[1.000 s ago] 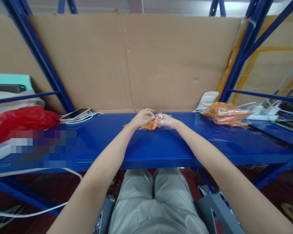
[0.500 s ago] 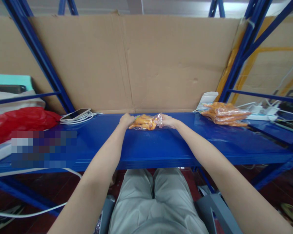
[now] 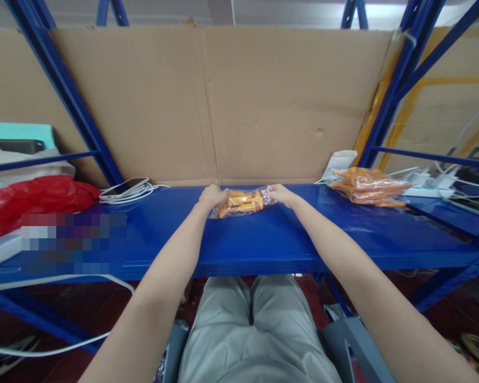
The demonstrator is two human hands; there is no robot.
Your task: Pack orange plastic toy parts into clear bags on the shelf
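Observation:
A clear plastic bag of orange, finger-like pieces (image 3: 241,202) lies across the middle of the blue shelf (image 3: 255,239). My left hand (image 3: 213,197) is closed on the bag's left end. At the other end, my right hand (image 3: 283,195) pinches the gathered, crinkled plastic. Several similar bags of orange pieces (image 3: 367,187) are piled to the right, apart from both hands. What exactly the pieces are, I cannot make out, and the fingertips are partly hidden by the hands and plastic.
Cardboard (image 3: 263,106) stands along the back between blue posts. On the left are a phone (image 3: 131,185), a coiled white cable (image 3: 138,194) and a red plastic bag (image 3: 40,199). A white power strip (image 3: 431,186) lies at the far right.
Both hands and the bag have shifted slightly to the right. The bag has turned in the hands, so its orange pieces now show lengthwise and more plainly.

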